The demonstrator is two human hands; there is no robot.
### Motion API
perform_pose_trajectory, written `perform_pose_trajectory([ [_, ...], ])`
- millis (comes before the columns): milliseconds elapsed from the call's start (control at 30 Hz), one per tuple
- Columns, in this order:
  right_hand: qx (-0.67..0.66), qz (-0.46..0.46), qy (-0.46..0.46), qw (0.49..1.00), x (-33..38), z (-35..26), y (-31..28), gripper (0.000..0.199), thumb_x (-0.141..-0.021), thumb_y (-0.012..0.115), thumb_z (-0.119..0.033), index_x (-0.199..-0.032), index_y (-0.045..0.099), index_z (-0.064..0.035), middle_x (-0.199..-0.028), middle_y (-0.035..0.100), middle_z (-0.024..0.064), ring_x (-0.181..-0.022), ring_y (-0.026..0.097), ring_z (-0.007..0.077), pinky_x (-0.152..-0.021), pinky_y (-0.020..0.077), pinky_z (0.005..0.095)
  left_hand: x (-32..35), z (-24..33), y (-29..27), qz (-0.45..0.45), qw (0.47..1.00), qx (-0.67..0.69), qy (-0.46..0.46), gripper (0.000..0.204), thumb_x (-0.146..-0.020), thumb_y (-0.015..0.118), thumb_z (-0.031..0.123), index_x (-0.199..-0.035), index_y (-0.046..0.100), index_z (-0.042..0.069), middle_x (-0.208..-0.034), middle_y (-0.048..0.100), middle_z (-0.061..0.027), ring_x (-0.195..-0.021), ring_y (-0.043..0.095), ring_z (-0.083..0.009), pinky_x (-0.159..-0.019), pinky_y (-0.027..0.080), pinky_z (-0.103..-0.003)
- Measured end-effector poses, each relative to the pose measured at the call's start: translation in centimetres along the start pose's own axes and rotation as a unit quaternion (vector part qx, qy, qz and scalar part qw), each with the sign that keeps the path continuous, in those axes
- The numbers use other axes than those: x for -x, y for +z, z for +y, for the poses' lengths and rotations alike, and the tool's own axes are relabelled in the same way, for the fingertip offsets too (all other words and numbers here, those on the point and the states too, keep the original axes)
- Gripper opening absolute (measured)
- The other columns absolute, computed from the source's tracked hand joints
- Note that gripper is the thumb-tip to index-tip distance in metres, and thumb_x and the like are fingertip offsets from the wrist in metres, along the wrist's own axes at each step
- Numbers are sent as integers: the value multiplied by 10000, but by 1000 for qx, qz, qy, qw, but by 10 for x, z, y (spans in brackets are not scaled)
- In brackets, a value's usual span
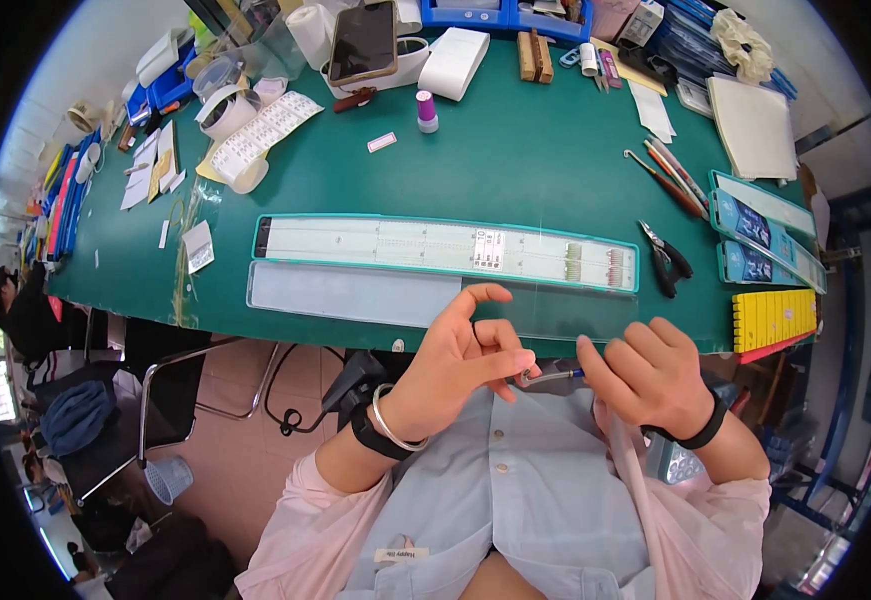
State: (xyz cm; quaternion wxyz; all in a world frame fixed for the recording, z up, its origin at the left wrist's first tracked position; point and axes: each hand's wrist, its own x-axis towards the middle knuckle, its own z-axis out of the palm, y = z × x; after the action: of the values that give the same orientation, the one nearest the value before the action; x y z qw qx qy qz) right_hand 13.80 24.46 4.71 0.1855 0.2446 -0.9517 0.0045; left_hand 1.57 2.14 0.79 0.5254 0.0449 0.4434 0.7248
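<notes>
My left hand (465, 350) is raised just in front of the table edge, its thumb pinched against a finger and another finger curled outward. What it pinches is too small to make out. Closed in a fist, my right hand (650, 375) grips a thin metal tool (553, 377) with a blue part near my thumb. The tool's tip reaches my left fingertips. Beyond both hands lies a long flat teal-edged case (355, 243), opened out, with a ruled white inside and small rows of reddish and greenish strands at its right end. Its clear lid (355, 292) lies toward me.
Black-handled pliers (667, 265) lie right of the case, near a yellow ribbed box (773, 318) and stacked teal cases (765, 235). Farther back are slim hand tools (670, 180), a purple-capped bottle (427, 112), a phone (363, 42) and a label roll (265, 130). A chair (145, 400) stands left.
</notes>
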Motion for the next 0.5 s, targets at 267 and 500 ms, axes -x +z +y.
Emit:
perform_pose_trajectory([
  [267,79,-108,201,970,-20,33,4,302,-850,649,-86,-1145,621,-32,-776,602,21,-689,611,213,-633,432,364,-5,4,-9,-7,999,3,41,592,-916,726,14,-1351,325,20,-863,647,-56,-889,698,-161,-731,589,-277],
  [500,142,-95,178,969,-49,74,11,394,-860,644,-94,-1248,605,-31,-1178,652,103,-1171,612,313,-973,467,468,-2,12,-5,-53,995,-80,36,404,-911,724,-10,-1160,415,68,-884,668,-70,-880,689,-123,-714,599,-245],
])
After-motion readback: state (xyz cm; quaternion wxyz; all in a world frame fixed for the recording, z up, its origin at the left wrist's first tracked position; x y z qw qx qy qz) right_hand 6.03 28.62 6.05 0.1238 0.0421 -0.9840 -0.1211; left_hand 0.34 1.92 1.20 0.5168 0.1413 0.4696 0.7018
